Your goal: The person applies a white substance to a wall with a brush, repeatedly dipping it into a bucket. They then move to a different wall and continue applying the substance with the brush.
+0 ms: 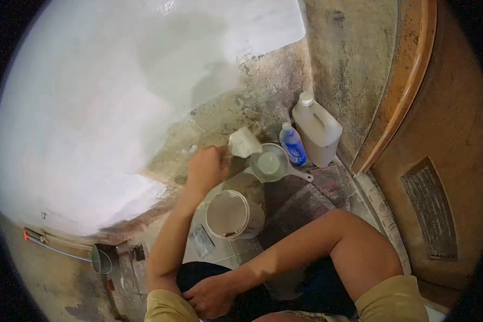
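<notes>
My left hand (206, 167) is raised in front of the wall, its fingers closed. At its fingertips is a pale, block-shaped tool (244, 142), blurred, its handle not visible. Just below and to the right of the tool is a white dipper (256, 173) holding pale greenish-white liquid (268, 162), its handle pointing right. My right hand (212, 296) rests low by my left elbow on my dark-trousered leg, fingers bent loosely and apart, with nothing seen in it. Between my arms stands a whitish bucket (257, 221).
The wall (80, 107) is white above, with a stained, bare band (220, 115) below. A blue-labelled bottle (293, 145) and a large jug (319, 131) stand in the corner. A small packet (202, 240) lies beside the bucket. Wooden trim (408, 99) runs on the right.
</notes>
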`<state>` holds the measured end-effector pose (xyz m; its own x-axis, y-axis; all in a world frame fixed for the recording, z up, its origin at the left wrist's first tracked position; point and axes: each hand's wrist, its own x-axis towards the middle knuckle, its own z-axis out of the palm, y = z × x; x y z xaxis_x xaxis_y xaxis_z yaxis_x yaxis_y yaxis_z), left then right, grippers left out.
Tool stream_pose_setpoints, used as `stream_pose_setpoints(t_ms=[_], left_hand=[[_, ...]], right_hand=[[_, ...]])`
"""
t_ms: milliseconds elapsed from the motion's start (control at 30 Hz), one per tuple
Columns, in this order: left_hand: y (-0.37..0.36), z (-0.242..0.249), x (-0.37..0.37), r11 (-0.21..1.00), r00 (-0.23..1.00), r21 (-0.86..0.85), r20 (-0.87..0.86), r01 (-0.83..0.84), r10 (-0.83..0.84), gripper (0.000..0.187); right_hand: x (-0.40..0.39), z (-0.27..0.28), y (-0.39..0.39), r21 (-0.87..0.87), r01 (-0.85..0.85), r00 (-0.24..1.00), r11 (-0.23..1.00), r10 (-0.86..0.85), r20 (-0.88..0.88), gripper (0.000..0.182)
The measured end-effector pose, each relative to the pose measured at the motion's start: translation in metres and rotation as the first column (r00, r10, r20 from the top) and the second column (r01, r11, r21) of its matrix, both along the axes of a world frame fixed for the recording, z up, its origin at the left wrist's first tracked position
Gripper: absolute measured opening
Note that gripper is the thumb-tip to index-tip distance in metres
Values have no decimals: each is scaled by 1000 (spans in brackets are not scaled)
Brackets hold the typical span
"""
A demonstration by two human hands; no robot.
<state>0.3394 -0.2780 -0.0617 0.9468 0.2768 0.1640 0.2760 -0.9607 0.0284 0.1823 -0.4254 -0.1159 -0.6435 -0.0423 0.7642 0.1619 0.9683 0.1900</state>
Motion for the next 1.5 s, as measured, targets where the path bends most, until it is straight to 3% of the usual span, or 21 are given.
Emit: stream_pose_setpoints(t_ms=[33,67,133,200,333,500,633,700,833,933,1000,1133,1233,1300,1400,1500], left_hand=[[5,-1,-3,1000,1000,-21,1,-1,1,19],[14,-1,-8,999,995,9,-95,31,-30,18],[16,5,-16,997,979,37,-196,70,-62,19],[5,28,-29,993,927,75,-370,96,-61,21],[6,40,-44,998,837,31,-546,60,-33,17],[28,4,-51,999,657,-33,-754,-22,-11,19],[35,-18,-54,986,628,-136,-777,-97,-45,18],[45,-44,-50,985,531,-163,-840,-61,-106,20],[51,-92,-50,971,553,-233,-817,-52,-167,25],[42,-108,-44,959,454,-250,-875,-131,-167,28],[43,-137,-47,971,471,-197,-849,138,-239,25],[44,-166,-61,973,491,-127,-846,195,-208,26],[46,-183,-71,981,566,-154,-802,114,-192,20],[55,-215,-79,949,589,-132,-757,285,-282,17],[51,-219,-78,976,550,-133,-809,175,-209,17],[51,-222,-77,967,550,-144,-800,209,-239,18]], right_hand=[[-1,-1,-1,-14,43,991,999,-41,130,33],[-6,-7,1,-31,42,991,999,-38,131,33],[-16,-13,8,87,-14,982,996,30,-186,31],[-14,-10,6,45,-14,989,999,20,-147,31],[-4,-3,-5,-76,1,1000,997,-3,-26,37],[-4,-31,-12,-91,-50,985,995,34,-166,49],[-2,-55,-16,-64,-52,987,997,42,-155,56],[4,-59,-17,-69,-56,987,996,45,-152,56],[4,-69,-14,-85,-62,987,994,48,-152,53],[2,-70,-13,-88,-56,987,995,42,-153,50],[4,-68,-12,-83,-46,986,995,33,-161,49],[-1,-70,-10,-50,-72,981,996,62,-181,53],[-1,-70,-8,-61,-84,982,995,72,-173,52],[-2,-72,-8,-44,-83,980,996,73,-186,51],[0,-71,-9,-51,-93,973,994,80,-216,47],[4,-69,-10,-78,-111,972,991,91,-217,45]])
